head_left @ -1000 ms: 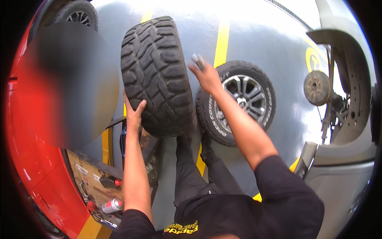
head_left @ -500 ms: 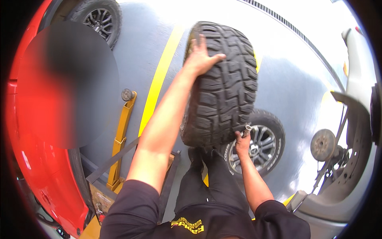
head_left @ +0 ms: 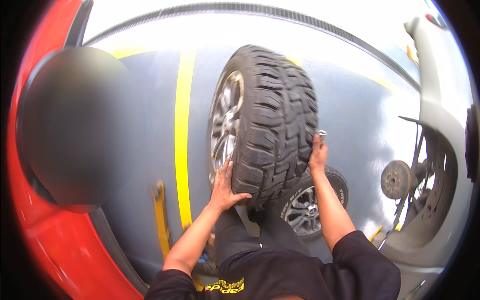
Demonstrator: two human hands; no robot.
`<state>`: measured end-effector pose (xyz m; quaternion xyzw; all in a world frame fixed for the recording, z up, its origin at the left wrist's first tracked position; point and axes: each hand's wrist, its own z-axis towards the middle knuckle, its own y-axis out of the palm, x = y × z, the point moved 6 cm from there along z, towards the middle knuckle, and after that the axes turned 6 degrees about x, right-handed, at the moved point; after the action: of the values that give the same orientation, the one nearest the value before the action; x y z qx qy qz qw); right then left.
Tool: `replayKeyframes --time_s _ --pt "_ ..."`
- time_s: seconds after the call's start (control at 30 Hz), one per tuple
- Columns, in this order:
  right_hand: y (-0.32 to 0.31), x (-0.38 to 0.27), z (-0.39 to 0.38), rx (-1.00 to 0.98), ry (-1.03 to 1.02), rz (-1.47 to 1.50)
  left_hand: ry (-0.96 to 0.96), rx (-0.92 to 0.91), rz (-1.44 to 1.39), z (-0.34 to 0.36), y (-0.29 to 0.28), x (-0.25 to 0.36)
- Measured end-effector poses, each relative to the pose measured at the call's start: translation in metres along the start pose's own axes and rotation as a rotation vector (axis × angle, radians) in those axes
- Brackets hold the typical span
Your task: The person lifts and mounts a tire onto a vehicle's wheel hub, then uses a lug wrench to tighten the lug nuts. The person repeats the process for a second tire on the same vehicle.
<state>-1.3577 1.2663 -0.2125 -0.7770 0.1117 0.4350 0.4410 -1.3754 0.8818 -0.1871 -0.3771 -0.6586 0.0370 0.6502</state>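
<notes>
A large wheel with chunky black tread and a silver spoked rim stands upright in front of me, tilted a little. My left hand lies against its near left edge, fingers stretched along the sidewall and thumb on the tread. At the tread's right side, my right hand is closed round a short silver metal socket, whose round end sticks out past the fingers. A second wheel, with a silver rim and white lettering, lies flat on the floor near my legs, partly hidden by my right forearm.
A red vehicle lines the left side, partly covered by a blurred patch. Beside it rises a yellow lift arm. On the right, a grey vehicle shows a bare hub. A yellow line and a drain grate cross the floor.
My left hand has moved from the top of the tread down to the wheel's near left edge. The wheel has turned, bringing its spoked rim into view. My right hand sits higher along the tread.
</notes>
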Motion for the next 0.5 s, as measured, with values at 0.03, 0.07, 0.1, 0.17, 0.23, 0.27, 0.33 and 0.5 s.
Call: replayKeyframes --time_s 0.03,0.07,0.1,0.17,0.23,0.27,0.33,0.5 --pt "0.002 0.008 0.007 0.005 0.031 -0.07 0.057 0.01 -0.058 0.048 -0.003 0.01" --pt "0.0 0.034 0.007 0.119 -0.058 -0.011 0.085 0.013 -0.069 0.091 -0.003 0.025" --pt "0.002 0.069 0.012 -0.007 0.13 0.103 0.073 0.003 -0.097 0.132 -0.003 0.042" --pt "0.002 0.091 -0.009 -0.156 0.328 0.161 0.027 -0.014 -0.124 0.235 -0.007 0.081" --pt "0.023 0.078 -0.017 -0.152 0.298 0.239 -0.117 -0.057 -0.211 0.346 -0.003 0.115" --pt "0.038 0.052 -0.018 -0.144 0.236 0.25 -0.159 -0.093 -0.229 0.401 0.004 0.122" --pt "0.068 0.01 0.016 -0.093 0.168 0.24 -0.229 -0.087 -0.187 0.529 0.007 0.14" --pt "0.076 -0.081 0.236 0.219 0.224 0.261 -0.054 -0.244 -0.102 0.673 0.04 0.159"
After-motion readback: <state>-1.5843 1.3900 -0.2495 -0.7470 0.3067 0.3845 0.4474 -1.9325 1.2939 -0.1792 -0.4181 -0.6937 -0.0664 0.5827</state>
